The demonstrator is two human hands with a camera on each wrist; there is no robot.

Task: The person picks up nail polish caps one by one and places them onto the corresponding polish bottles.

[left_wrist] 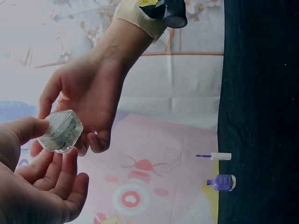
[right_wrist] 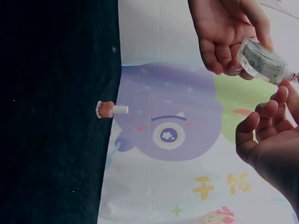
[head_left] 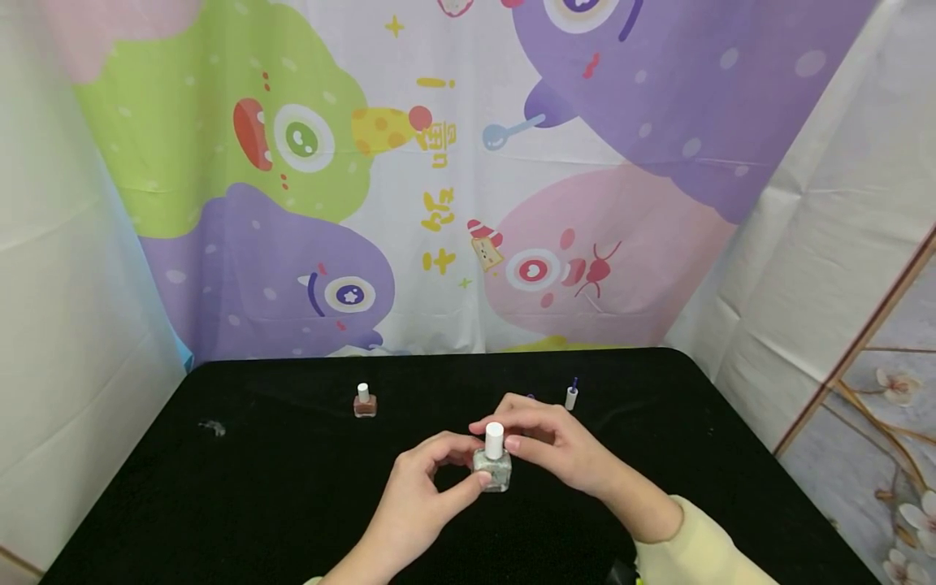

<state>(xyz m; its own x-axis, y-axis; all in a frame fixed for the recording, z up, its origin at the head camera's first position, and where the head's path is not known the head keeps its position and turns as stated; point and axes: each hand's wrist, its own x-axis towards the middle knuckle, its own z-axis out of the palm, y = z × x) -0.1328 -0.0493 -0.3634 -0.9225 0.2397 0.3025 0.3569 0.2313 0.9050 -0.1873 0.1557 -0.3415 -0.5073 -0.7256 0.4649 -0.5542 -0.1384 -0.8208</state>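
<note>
A small clear-glass nail polish bottle with glitter (head_left: pixel 494 473) stands upright, raised above the black table, its white cap (head_left: pixel 494 440) on. My left hand (head_left: pixel 431 487) grips the bottle's glass body from the left, thumb on the near face and fingers behind. My right hand (head_left: pixel 563 443) comes from the right and pinches the cap between thumb and index finger. In the left wrist view the bottle's base (left_wrist: pixel 60 130) faces the camera. The right wrist view shows the glittery glass (right_wrist: pixel 262 60) between the two hands, with my right fingers curled loosely below the neck.
A brownish-pink nail polish bottle (head_left: pixel 365 404) stands capped at the back left. Behind my right hand stand a white cap with purple brush (head_left: pixel 571 396), brush up, and an uncapped purple polish bottle (left_wrist: pixel 223 183). A small crumpled clear scrap (head_left: pixel 213 427) lies far left.
</note>
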